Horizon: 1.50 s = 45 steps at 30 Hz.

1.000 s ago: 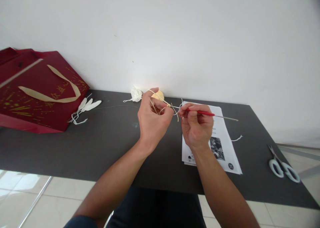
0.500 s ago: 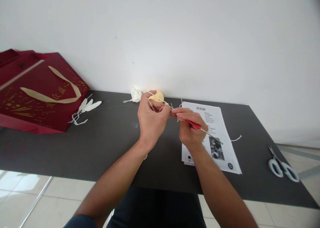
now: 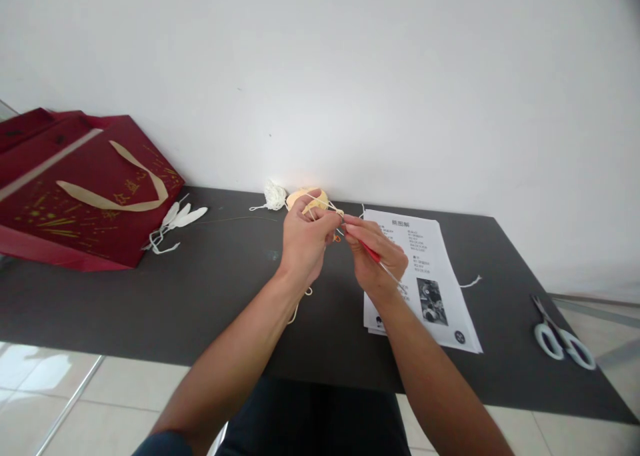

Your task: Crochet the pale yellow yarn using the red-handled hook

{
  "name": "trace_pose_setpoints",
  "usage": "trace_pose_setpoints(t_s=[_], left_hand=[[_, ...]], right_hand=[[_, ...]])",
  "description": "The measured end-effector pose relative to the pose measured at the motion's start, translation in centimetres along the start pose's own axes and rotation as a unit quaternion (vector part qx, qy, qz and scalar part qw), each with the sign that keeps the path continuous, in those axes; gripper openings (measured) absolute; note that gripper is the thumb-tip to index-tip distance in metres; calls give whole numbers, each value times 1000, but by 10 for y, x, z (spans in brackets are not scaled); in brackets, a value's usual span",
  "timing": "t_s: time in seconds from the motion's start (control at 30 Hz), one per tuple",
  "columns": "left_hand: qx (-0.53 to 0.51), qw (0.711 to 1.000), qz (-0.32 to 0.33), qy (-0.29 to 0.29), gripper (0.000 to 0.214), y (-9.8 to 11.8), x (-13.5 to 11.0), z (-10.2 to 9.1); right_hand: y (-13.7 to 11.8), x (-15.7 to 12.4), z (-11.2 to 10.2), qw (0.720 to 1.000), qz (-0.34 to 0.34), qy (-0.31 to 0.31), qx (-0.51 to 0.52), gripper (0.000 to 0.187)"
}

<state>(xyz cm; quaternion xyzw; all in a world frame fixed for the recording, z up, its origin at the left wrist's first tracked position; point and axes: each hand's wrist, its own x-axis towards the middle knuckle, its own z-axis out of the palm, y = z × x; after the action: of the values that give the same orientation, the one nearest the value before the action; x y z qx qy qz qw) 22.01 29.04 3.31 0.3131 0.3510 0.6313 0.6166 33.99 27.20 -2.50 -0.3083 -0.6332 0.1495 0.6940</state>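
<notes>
My left hand (image 3: 304, 243) is closed on a strand of cream yarn (image 3: 325, 206), pinching it between thumb and fingers above the dark table (image 3: 210, 289). A loose end of the strand hangs below my left wrist. My right hand (image 3: 376, 261) grips a red-handled crochet hook (image 3: 373, 253); its tip points at the yarn by my left fingertips and its metal end slants down to the right. The two hands nearly touch. Just behind them a pale yellow yarn ball (image 3: 300, 196) lies near the wall.
A printed instruction sheet (image 3: 430, 276) lies under my right hand. White-handled scissors (image 3: 563, 336) are at the table's right edge. A red gift bag (image 3: 80, 189) lies at the left, with white feather-like pieces (image 3: 177, 219) beside it. A white yarn tuft (image 3: 274, 193) sits by the wall.
My right hand has moved left to meet my left hand, and the hook has swung from pointing level to the right into a downward slant. The camera has tilted slightly.
</notes>
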Motion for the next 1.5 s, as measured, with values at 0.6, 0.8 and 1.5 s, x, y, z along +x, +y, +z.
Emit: trace_pose_setpoints(t_s=[0.6, 0.8, 1.5], left_hand=[[74, 996, 9, -57, 104, 1, 3, -6], [94, 993, 13, -66, 102, 1, 1, -5], [277, 946, 165, -38, 83, -9, 1, -14]], right_hand=[[-2, 15, -2, 950, 183, 66, 243, 14], [-2, 17, -5, 961, 178, 68, 203, 19], [-16, 11, -12, 995, 97, 17, -7, 7]])
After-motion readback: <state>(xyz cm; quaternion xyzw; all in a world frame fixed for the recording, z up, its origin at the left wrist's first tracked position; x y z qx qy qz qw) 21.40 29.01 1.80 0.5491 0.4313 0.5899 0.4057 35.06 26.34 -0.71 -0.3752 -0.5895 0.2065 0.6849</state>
